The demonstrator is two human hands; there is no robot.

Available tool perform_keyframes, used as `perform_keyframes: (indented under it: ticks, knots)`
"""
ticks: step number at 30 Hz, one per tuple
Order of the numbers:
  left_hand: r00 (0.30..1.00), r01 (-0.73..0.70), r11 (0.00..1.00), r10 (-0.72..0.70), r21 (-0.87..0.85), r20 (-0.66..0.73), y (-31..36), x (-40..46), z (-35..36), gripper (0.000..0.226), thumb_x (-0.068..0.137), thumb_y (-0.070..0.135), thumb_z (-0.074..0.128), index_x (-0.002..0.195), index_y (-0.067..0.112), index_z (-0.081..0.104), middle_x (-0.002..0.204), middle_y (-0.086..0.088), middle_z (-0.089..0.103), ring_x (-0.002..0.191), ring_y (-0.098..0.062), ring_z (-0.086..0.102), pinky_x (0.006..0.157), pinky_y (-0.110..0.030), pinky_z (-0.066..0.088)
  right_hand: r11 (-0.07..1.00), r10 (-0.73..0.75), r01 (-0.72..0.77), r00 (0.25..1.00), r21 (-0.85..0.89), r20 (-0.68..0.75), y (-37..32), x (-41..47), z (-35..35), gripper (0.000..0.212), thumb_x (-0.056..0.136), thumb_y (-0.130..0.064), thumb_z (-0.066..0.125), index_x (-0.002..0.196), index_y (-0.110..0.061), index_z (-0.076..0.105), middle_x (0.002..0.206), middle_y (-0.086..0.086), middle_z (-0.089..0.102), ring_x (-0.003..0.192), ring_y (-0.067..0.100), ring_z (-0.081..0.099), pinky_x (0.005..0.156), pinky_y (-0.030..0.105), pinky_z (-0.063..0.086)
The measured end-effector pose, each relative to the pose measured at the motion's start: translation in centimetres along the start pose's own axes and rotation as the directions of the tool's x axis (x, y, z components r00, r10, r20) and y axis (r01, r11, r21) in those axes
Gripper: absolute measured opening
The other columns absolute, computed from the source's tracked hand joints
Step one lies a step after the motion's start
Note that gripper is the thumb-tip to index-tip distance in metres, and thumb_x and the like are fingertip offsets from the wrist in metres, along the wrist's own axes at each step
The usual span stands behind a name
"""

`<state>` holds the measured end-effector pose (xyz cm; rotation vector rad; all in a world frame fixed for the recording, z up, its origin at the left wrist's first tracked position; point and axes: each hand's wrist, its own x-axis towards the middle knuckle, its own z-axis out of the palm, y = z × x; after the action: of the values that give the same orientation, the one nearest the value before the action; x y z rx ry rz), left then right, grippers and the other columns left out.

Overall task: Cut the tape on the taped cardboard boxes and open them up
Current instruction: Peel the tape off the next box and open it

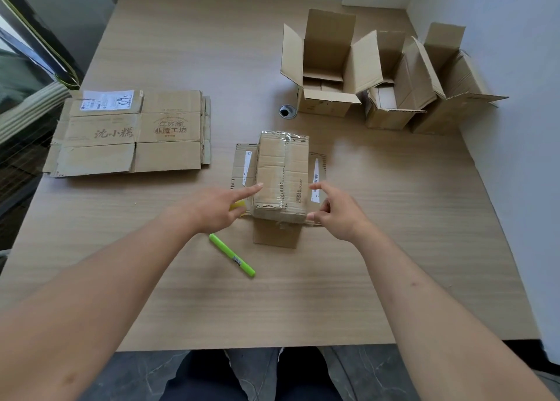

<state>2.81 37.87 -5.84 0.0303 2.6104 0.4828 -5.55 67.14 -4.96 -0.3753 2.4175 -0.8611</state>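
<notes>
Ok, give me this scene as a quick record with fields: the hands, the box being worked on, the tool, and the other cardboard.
left hand: forefinger out, touching the taped box, something yellow beneath it
right hand: fingers loosely spread at the box's right side
taped box: middle of table, tape across top, flaps lying out
green cutter: on table, untouched
flattened cardboard: left
open boxes: three, back right

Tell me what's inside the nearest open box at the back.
The open box shows only folded cardboard bottom flaps through its raised top flaps; the near wall hides the front of its floor.
</notes>
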Motion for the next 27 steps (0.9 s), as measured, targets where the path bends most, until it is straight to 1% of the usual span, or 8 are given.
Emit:
perform_keyframes:
  ticks: [4, 7, 13, 15, 17, 20, 23, 27]
  knots:
    - [1.0, 0.025, 0.997, -0.025, 0.069, -0.004, -1.0, 1.2, 0.2, 0.058, 0.1, 0.066, 0.044, 0.153, 0.064, 0.019, 0.121, -0.005, 0.071, 0.108, -0.026, 0.063, 0.092, -0.039, 0.05, 1.0, -0.014, 0.014, 1.0, 0.015, 0.009, 0.3, 0.2, -0.2, 0.06, 0.096, 0.005, 0.059, 0.144, -0.03, 0.056, 0.064, -0.004, 0.046, 0.065, -0.012, 0.065, 0.063, 0.009, 0.042]
    - [1.0, 0.005, 0.995, -0.005, 0.097, -0.001, -1.5, 1.8, 0.6, 0.058, 0.099, 0.068, 0.043, 0.152, 0.066, 0.018, 0.132, -0.001, 0.068, 0.115, -0.025, 0.062, 0.092, -0.038, 0.05, 1.0, -0.007, 0.006, 1.0, 0.028, 0.026, 0.5, 0.4, 0.2, 0.061, 0.097, 0.007, 0.048, 0.143, -0.032, 0.058, 0.061, -0.004, 0.044, 0.081, -0.004, 0.073, 0.072, 0.02, 0.049]
    - [0.998, 0.01, 0.995, -0.004, 0.102, -0.061, -1.2, 2.2, 0.6, 0.053, 0.099, 0.068, 0.043, 0.15, 0.065, 0.028, 0.134, 0.003, 0.068, 0.116, -0.024, 0.064, 0.087, -0.035, 0.05, 1.0, -0.014, 0.014, 1.0, 0.024, 0.002, 1.2, 1.2, 0.8, 0.058, 0.097, 0.008, 0.044, 0.131, -0.033, 0.066, 0.06, -0.005, 0.046, 0.08, -0.002, 0.074, 0.086, 0.04, 0.058]
    - [0.996, 0.014, 0.994, -0.004, 0.112, -0.089, -0.6, 2.1, 0.1, 0.051, 0.1, 0.066, 0.046, 0.149, 0.062, 0.035, 0.131, 0.003, 0.07, 0.111, -0.024, 0.065, 0.079, -0.033, 0.047, 1.0, -0.02, 0.02, 1.0, 0.021, -0.006, 1.3, 1.4, 0.8, 0.057, 0.096, 0.008, 0.043, 0.126, -0.035, 0.066, 0.062, -0.002, 0.046, 0.08, -0.002, 0.074, 0.085, 0.04, 0.057]
    - [0.994, 0.023, 0.994, -0.012, 0.103, -0.11, -0.2, 2.0, -0.4, 0.049, 0.1, 0.064, 0.049, 0.148, 0.06, 0.04, 0.122, 0.003, 0.073, 0.089, -0.018, 0.065, 0.072, -0.032, 0.042, 1.0, -0.023, 0.023, 1.0, 0.014, -0.011, 1.3, 1.5, 0.8, 0.057, 0.096, 0.008, 0.044, 0.121, -0.038, 0.065, 0.065, 0.002, 0.049, 0.077, -0.005, 0.073, 0.081, 0.037, 0.057]
    - [0.992, 0.005, 0.999, 0.0, 0.041, -0.128, -0.5, 1.9, 0.0, 0.049, 0.099, 0.062, 0.055, 0.147, 0.056, 0.045, 0.089, 0.001, 0.073, 0.061, -0.007, 0.051, 0.066, -0.033, 0.04, 1.0, -0.017, 0.016, 1.0, -0.027, -0.021, 1.5, 1.8, 0.8, 0.053, 0.094, 0.004, 0.056, 0.119, -0.042, 0.06, 0.064, -0.004, 0.057, 0.064, -0.008, 0.062, 0.069, 0.029, 0.052]
    - [0.986, -0.002, 1.0, 0.002, 0.0, -0.164, -1.0, 2.1, 1.0, 0.049, 0.096, 0.062, 0.058, 0.144, 0.057, 0.048, 0.076, 0.0, 0.069, 0.064, -0.013, 0.056, 0.069, -0.037, 0.051, 1.0, 0.006, -0.006, 1.0, -0.012, -0.028, 2.2, 2.1, 1.0, 0.04, 0.089, -0.005, 0.072, 0.112, -0.036, 0.062, 0.062, -0.009, 0.06, 0.06, 0.002, 0.055, 0.063, 0.025, 0.042]
    - [0.979, -0.004, 1.0, -0.001, -0.026, -0.202, -1.1, 2.3, 1.9, 0.049, 0.095, 0.061, 0.061, 0.142, 0.056, 0.051, 0.077, -0.001, 0.067, 0.075, -0.022, 0.061, 0.072, -0.04, 0.052, 0.987, 0.105, -0.092, 0.99, 0.13, -0.096, 3.2, 2.8, 1.9, 0.027, 0.073, -0.015, 0.092, 0.08, -0.021, 0.066, 0.065, -0.004, 0.068, 0.054, 0.004, 0.054, 0.059, 0.024, 0.042]
